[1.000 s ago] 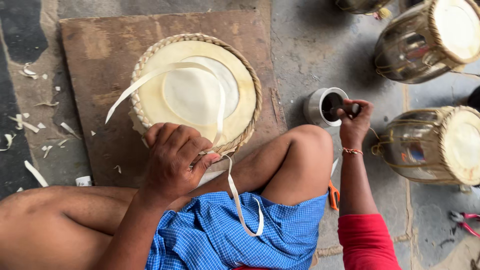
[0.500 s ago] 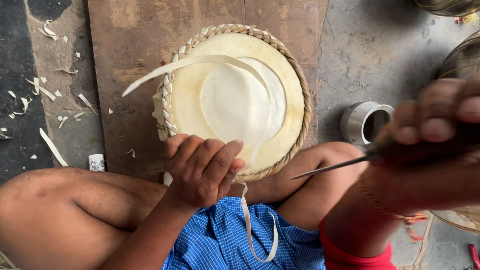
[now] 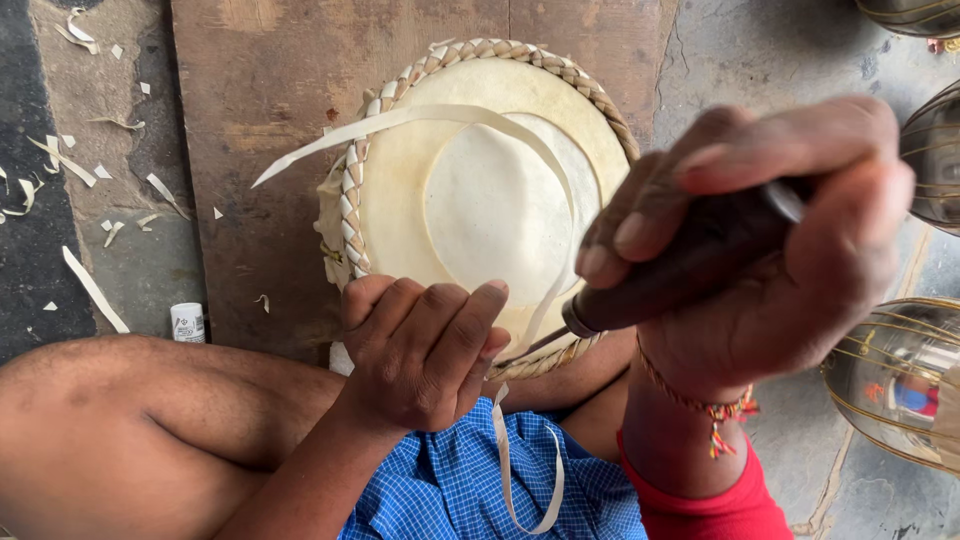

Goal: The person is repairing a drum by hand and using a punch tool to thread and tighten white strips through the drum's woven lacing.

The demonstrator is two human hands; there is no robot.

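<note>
Both hands are busy: the left hand [image 3: 420, 350] curls on the near rim of one braided-edge drumhead [image 3: 480, 190] at frame centre, while the right hand [image 3: 760, 250] clenches one dark-handled tool [image 3: 680, 270]. Trimming seems underway; next calls for steadying the single loose hide strip [image 3: 420, 118]. Two metal drum shells [image 3: 900, 380] sit right.

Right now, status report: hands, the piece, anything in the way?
Left hand gripping near rim of round pale braided-edge drumhead. Right hand shut on dark-handled tool. Loose pale strip lies across it.
</note>
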